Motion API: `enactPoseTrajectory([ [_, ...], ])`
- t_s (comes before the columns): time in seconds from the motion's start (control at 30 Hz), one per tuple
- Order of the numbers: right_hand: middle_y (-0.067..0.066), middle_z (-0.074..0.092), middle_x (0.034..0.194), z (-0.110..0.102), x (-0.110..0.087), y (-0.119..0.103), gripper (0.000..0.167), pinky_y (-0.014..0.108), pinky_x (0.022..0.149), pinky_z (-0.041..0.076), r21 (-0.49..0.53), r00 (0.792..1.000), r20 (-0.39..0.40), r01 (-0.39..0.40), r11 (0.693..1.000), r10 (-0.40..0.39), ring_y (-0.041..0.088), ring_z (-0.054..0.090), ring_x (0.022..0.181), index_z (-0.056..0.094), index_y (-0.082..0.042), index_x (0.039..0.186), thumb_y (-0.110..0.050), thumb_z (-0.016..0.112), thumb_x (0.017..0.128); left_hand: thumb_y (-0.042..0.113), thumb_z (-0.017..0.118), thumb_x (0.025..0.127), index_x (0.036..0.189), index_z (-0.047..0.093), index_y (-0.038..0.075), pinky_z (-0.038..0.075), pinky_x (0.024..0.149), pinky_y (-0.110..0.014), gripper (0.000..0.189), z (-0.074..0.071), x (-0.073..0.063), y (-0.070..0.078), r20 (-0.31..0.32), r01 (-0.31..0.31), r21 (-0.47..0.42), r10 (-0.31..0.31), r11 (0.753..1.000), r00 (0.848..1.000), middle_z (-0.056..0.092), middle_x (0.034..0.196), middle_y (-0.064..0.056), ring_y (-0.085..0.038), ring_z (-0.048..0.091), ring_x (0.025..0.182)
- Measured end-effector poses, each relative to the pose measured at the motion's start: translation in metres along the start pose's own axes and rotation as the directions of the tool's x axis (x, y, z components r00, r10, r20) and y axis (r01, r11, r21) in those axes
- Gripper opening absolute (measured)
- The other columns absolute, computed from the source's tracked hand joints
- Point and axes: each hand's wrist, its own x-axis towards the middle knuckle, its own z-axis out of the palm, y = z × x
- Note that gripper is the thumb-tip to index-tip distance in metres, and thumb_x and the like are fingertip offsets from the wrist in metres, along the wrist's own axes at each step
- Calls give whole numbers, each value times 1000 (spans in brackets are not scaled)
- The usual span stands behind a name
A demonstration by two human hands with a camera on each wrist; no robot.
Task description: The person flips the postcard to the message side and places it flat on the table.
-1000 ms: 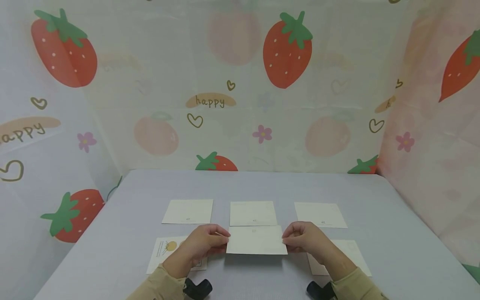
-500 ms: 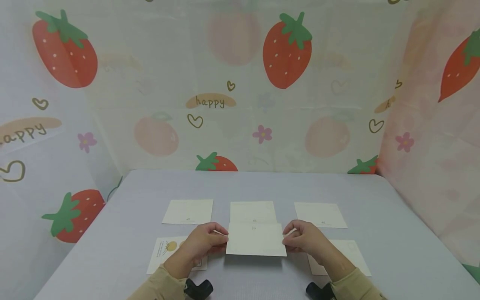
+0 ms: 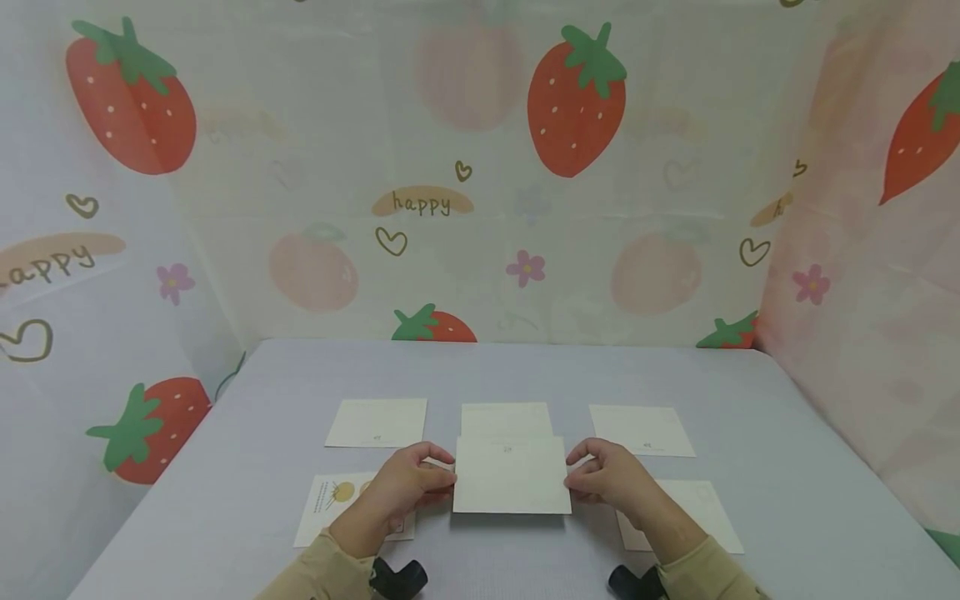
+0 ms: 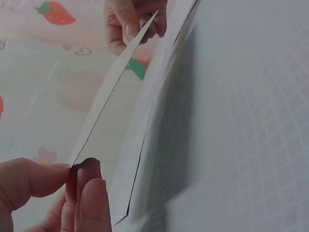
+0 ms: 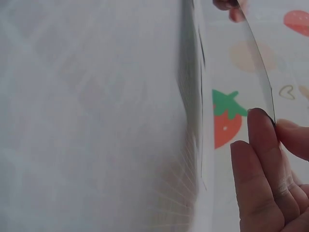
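Observation:
Both hands hold a plain cream card [image 3: 512, 479] just above the table, in the middle of the front row. A small printed mark shows near its far edge. My left hand [image 3: 408, 492] pinches its left edge between thumb and fingers; my right hand [image 3: 618, 487] does the same at the right edge. In the left wrist view the card [image 4: 108, 92] slants up off the surface. Its far part hides some of the back middle card [image 3: 506, 419]. Beneath my left wrist lies a card with a sun picture [image 3: 341, 493], partly covered.
A back left card [image 3: 377, 423] and a back right card [image 3: 643, 430] lie flat on the white table [image 3: 525, 371]. Another card [image 3: 697, 508] lies partly under my right forearm. Printed cloth walls [image 3: 480, 150] stand behind and at the sides.
The held card has tilted, its far edge rising to cover more of the back middle card. Both hands keep their pinch and have hardly moved.

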Motion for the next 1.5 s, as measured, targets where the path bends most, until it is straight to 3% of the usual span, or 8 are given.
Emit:
enactPoseTrajectory([
  [0.4, 7, 65, 74, 4, 3, 3, 24, 34, 64, 54, -105, 1000, 6, 4, 994, -4, 18, 62, 69, 55, 1, 100, -2, 65, 79, 1, 63, 81, 100, 55, -2, 54, 63, -28, 21, 2, 0, -5, 19, 25, 43, -26, 999, 999, 62, 78, -4, -14, 61, 68],
  [0.57, 6, 63, 73, 6, 0, 0, 23, 33, 61, 53, -146, 1000, 18, -7, 989, 10, 17, 62, 66, 56, 1, 97, -2, 67, 77, 1, 61, 82, 99, 56, -1, 53, 57, -26, 18, 4, -3, -7, 34, 52, 115, -56, 992, 998, 62, 73, -4, -13, 60, 63],
  [1.03, 7, 64, 75, 2, -1, 1, 29, 34, 64, 54, -93, 989, 134, -44, 995, 56, 21, 66, 70, 56, 4, 99, -5, 70, 75, 6, 62, 82, 103, 60, -1, 54, 60, -26, 23, 6, -5, -5, 26, 138, 224, -147, 965, 989, 63, 79, -6, -14, 62, 66],
  [1.13, 8, 66, 78, 1, -2, 2, 31, 35, 64, 54, -85, 986, 154, -50, 995, 63, 22, 66, 71, 56, 5, 101, -8, 70, 76, 7, 64, 81, 108, 60, -2, 54, 61, -28, 30, 7, -5, -4, 16, 112, 288, -121, 951, 992, 63, 80, -5, -13, 61, 67],
  [1.3, 11, 68, 82, -2, -3, 3, 35, 37, 66, 54, -90, 982, 176, -60, 994, 75, 24, 67, 74, 56, 6, 105, -10, 69, 77, 9, 68, 78, 115, 59, -3, 53, 60, -28, 40, 9, -7, -4, 3, 55, 430, -62, 901, 998, 59, 80, -5, -12, 60, 65],
  [1.5, 11, 68, 83, -5, -4, 3, 36, 36, 66, 55, -80, 978, 196, -59, 995, 74, 23, 67, 74, 56, 7, 106, -11, 69, 78, 11, 69, 77, 116, 59, -4, 51, 58, -26, 43, 10, -7, -2, 15, 40, 497, -54, 867, 998, 58, 77, -3, -11, 61, 63],
])
